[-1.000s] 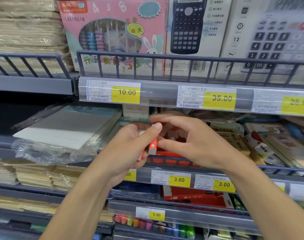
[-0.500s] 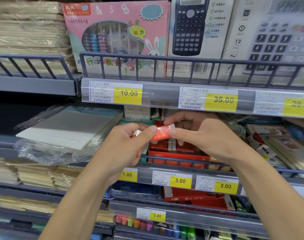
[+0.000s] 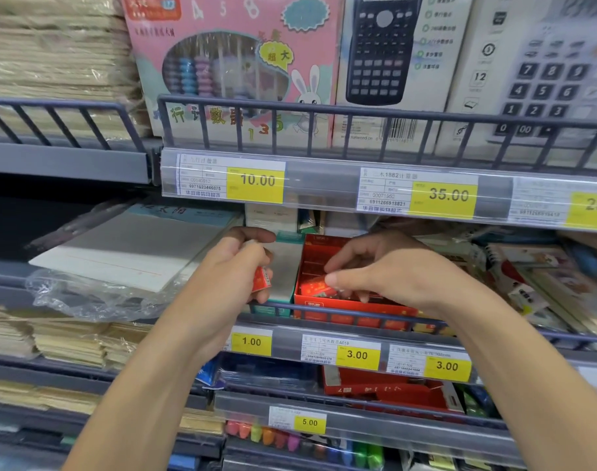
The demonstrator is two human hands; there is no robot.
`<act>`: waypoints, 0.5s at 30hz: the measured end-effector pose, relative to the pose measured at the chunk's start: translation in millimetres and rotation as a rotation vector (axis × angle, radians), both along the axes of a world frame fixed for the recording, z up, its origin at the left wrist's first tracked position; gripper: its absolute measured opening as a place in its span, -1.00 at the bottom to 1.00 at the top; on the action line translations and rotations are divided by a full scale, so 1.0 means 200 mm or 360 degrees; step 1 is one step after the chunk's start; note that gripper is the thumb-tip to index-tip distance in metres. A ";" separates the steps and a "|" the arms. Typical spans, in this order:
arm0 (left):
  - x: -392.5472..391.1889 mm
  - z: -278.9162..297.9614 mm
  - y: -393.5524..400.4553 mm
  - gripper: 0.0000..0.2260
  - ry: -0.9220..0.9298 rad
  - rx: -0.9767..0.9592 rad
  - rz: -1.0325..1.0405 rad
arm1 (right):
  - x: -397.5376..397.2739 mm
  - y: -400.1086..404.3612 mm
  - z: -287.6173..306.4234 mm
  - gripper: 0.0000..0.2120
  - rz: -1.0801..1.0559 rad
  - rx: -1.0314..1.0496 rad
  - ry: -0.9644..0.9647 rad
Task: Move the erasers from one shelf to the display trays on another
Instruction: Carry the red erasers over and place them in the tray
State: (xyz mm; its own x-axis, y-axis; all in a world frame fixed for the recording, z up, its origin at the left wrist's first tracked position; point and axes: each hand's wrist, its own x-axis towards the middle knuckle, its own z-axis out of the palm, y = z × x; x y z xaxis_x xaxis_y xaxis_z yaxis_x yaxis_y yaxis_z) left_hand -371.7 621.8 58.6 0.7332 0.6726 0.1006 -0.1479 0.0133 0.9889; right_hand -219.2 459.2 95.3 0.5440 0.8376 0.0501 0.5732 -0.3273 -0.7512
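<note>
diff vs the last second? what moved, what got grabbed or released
The right hand took one red eraser from between the hands and lowered it into the red display tray, still pinching it. The left hand drew back left, still gripping its stack of erasers. Shelves and price tags unchanged.

Your two forearms are bare up to the frame's bottom edge, with no sleeve reaching them. Your left hand (image 3: 232,266) and right hand (image 3: 388,270) wear nothing: bare fingers, bare wrists, short plain nails.
</note>
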 end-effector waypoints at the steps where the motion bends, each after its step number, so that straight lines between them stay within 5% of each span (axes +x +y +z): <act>1: 0.00 0.00 0.00 -0.75 -0.0010 0.0000 -0.0020 | 0.00 0.01 0.00 -0.89 0.0019 -0.0022 -0.0037; 15: -0.03 -0.01 -0.01 -0.85 0.0001 0.0240 -0.0168 | 0.01 0.05 -0.02 -0.82 0.0259 -0.0418 -0.0572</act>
